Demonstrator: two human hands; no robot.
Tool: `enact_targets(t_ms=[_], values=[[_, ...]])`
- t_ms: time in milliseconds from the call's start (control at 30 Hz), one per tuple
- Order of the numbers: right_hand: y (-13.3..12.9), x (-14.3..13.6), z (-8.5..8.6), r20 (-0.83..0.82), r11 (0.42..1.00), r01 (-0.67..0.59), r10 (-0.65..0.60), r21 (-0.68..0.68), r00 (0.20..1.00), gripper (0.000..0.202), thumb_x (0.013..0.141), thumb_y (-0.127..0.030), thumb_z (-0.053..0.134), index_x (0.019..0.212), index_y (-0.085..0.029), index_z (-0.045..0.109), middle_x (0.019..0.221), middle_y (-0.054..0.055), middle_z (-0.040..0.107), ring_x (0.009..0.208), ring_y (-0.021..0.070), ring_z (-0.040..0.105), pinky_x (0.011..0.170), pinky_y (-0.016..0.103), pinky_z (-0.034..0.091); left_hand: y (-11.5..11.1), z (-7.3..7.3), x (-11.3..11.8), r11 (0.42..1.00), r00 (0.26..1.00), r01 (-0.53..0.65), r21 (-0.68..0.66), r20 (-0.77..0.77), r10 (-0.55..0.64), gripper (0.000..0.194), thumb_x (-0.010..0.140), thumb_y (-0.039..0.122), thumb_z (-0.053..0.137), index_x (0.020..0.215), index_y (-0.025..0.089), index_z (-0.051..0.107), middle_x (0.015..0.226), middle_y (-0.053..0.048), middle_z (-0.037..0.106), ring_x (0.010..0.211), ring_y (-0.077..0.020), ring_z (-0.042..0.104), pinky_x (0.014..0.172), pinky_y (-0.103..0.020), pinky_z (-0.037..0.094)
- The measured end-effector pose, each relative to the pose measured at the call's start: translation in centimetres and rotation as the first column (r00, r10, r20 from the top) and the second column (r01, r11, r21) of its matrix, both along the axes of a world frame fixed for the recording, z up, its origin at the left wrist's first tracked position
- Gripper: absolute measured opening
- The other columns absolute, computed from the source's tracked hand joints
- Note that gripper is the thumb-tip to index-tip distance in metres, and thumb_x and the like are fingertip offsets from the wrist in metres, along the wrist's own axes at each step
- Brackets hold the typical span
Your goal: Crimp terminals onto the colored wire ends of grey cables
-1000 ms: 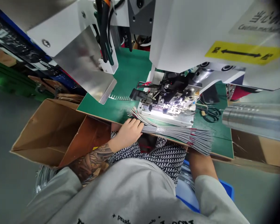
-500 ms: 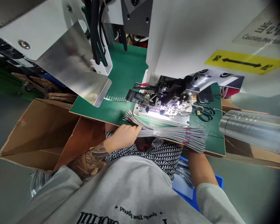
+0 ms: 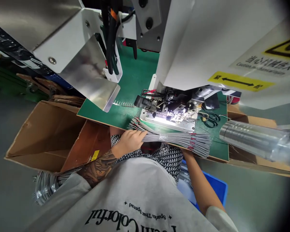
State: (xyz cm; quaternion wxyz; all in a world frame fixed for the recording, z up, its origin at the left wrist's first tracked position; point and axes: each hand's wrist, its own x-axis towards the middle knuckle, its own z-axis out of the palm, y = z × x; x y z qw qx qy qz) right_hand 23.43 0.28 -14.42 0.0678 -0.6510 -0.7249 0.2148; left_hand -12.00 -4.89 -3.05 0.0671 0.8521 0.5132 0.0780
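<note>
A bundle of grey cables (image 3: 176, 138) with red and bare wire tips lies along the front edge of the green table (image 3: 135, 71), clear wrapping round its middle. My left hand (image 3: 130, 141) is closed round the bundle near its left end. The forearm on the right reaches under the bundle's right part and the table edge, which hide my right hand. Just behind the cables is the lit metal head of a machine (image 3: 170, 111).
Black-handled scissors (image 3: 211, 120) lie right of the machine head. A shiny cylinder (image 3: 251, 138) juts in from the right. Cardboard boxes (image 3: 45, 135) stand at the left, with more cable bundles (image 3: 44, 188) below. A blue bin (image 3: 216, 188) is under the table.
The view has shifted a little. My right forearm has moved left and further under the table edge and bundle. My left hand keeps its hold on the cables.
</note>
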Motion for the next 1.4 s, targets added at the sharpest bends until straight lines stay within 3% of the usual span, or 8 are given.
enact_targets(t_ms=[167, 333, 433, 500, 700, 967, 1200, 1400], values=[[-6.1, -3.3, 0.3, -0.063, 0.989, 0.000, -0.010, -0.149, 0.998, 0.034, 0.100, -0.023, 0.070, 0.130, -0.014, 0.082, 0.143, 0.026, 0.079, 0.144, 0.0490, 0.067, 0.126, 0.075, 0.046, 1.9, 1.4, -0.1, 0.984, 0.997, -0.078, -0.161, 0.015, 0.081, 0.045, 0.097, 0.023, 0.074, 0.141, 0.026, 0.080, 0.113, -0.009, 0.089, 0.093, -0.0292, 0.084, 0.078, -0.040, 0.062], [-10.8, -5.6, 7.1, -0.494, 0.896, -0.339, 0.164, -0.287, 0.854, 0.024, 0.106, -0.041, 0.072, 0.116, -0.026, 0.088, 0.109, 0.008, 0.090, 0.095, 0.0275, 0.084, 0.084, 0.040, 0.067, 3.4, 3.9, -0.8, 0.956, 0.999, -0.029, -0.292, 0.034, 0.041, 0.044, 0.100, 0.035, 0.080, 0.142, 0.026, 0.072, 0.111, -0.008, 0.088, 0.094, -0.0307, 0.085, 0.079, -0.038, 0.061], [-9.5, -6.9, 11.3, -0.685, 0.975, -0.219, 0.136, -0.035, 0.715, 0.030, 0.111, -0.043, 0.064, 0.099, -0.026, 0.085, 0.092, 0.006, 0.086, 0.077, 0.0220, 0.076, 0.067, 0.035, 0.058, 3.2, 4.8, -1.2, 0.950, 0.996, -0.025, -0.311, 0.075, 0.050, 0.050, 0.097, 0.047, 0.085, 0.139, 0.024, 0.068, 0.107, -0.007, 0.088, 0.094, -0.0312, 0.085, 0.078, -0.038, 0.060], [-7.3, -7.8, 12.6, -0.604, 0.969, -0.038, 0.183, 0.245, 0.776, 0.030, 0.112, -0.041, 0.062, 0.099, -0.025, 0.084, 0.081, 0.006, 0.079, 0.069, 0.0207, 0.068, 0.066, 0.036, 0.052, 3.0, 4.9, -1.4, 0.951, 0.990, -0.020, -0.310, 0.124, 0.061, 0.040, 0.104, 0.051, 0.077, 0.132, 0.025, 0.069, 0.105, -0.005, 0.087, 0.093, -0.0296, 0.084, 0.079, -0.038, 0.060], [-2.0, -8.9, 11.5, -0.259, 0.886, -0.241, 0.360, 0.396, 0.896, 0.030, 0.110, -0.047, 0.069, 0.116, -0.023, 0.086, 0.085, 0.007, 0.076, 0.080, 0.0222, 0.069, 0.068, 0.035, 0.046, 2.8, 4.6, -1.5, 0.954, 0.987, -0.036, -0.299, 0.140, 0.081, 0.017, 0.108, 0.034, 0.071, 0.119, 0.022, 0.075, 0.112, -0.007, 0.087, 0.104, -0.0290, 0.083, 0.089, -0.044, 0.065], [-2.0, -8.5, 10.7, -0.314, 0.895, -0.245, 0.370, 0.372, 0.875, 0.030, 0.110, -0.047, 0.068, 0.119, -0.024, 0.085, 0.083, 0.004, 0.073, 0.078, 0.0208, 0.067, 0.070, 0.035, 0.046, 2.9, 6.0, -0.9, 0.978, 0.992, 0.084, -0.191, 0.114, -0.063, 0.018, 0.108, 0.020, 0.065, 0.121, 0.020, 0.076, 0.118, -0.009, 0.084, 0.114, -0.0284, 0.079, 0.101, -0.048, 0.065], [-1.6, -8.8, 10.4, -0.307, 0.896, -0.249, 0.370, 0.368, 0.877, 0.030, 0.107, -0.049, 0.072, 0.119, -0.024, 0.085, 0.083, 0.003, 0.072, 0.078, 0.0204, 0.066, 0.070, 0.034, 0.044, 4.0, 7.3, -0.9, 0.959, 0.998, 0.066, -0.276, 0.023, -0.062, 0.034, 0.106, 0.030, 0.071, 0.139, 0.023, 0.070, 0.123, -0.008, 0.085, 0.101, -0.0278, 0.082, 0.084, -0.041, 0.063], [-1.2, -8.9, 10.5, -0.320, 0.904, -0.241, 0.359, 0.353, 0.877, 0.029, 0.106, -0.049, 0.073, 0.116, -0.025, 0.086, 0.082, 0.003, 0.073, 0.074, 0.0187, 0.064, 0.068, 0.033, 0.040, 4.9, 7.6, -1.3, 0.964, 0.999, 0.044, -0.261, -0.002, -0.046, 0.025, 0.099, 0.018, 0.067, 0.117, 0.026, 0.082, 0.103, -0.005, 0.088, 0.088, -0.0258, 0.082, 0.078, -0.039, 0.060]])
